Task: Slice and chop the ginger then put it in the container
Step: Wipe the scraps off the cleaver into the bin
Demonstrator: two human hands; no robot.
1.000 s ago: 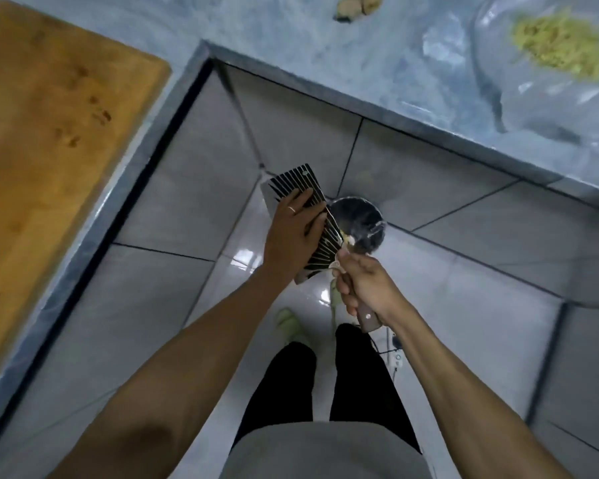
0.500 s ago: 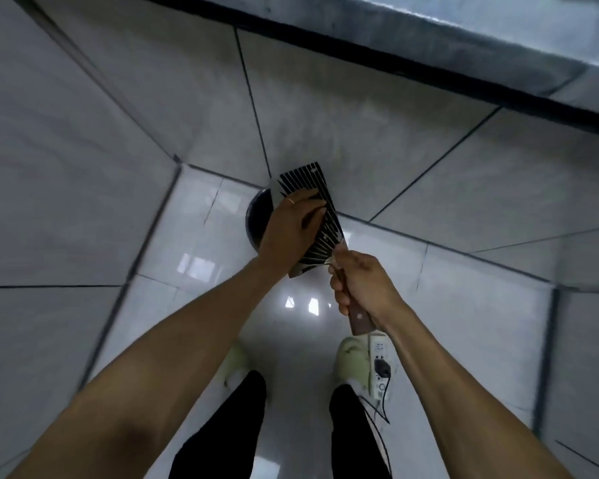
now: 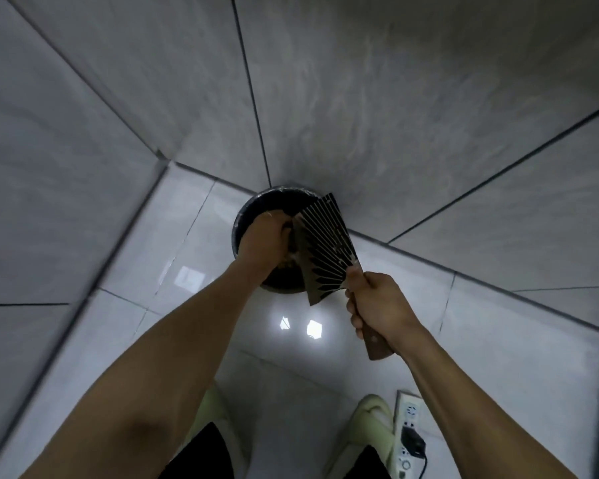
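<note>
Fingers wrapped tight round a brown wooden handle, the right hand (image 3: 382,311) holds a cleaver (image 3: 325,248) at centre frame, its broad blade, patterned with dark fanned stripes, tilted over a dark round bin (image 3: 248,216) standing on the glossy white floor tiles (image 3: 173,340) against a grey tiled wall (image 3: 360,98). The left hand (image 3: 265,242) reaches over the bin's mouth beside the blade's flat side, its fingers curled; whether they hold anything cannot be told. Brownish scraps lie inside the bin just below that hand. No ginger can be made out with certainty. At lower right, pale slippers (image 3: 372,420) stand beside a white power strip (image 3: 407,423) with a black plug.
</note>
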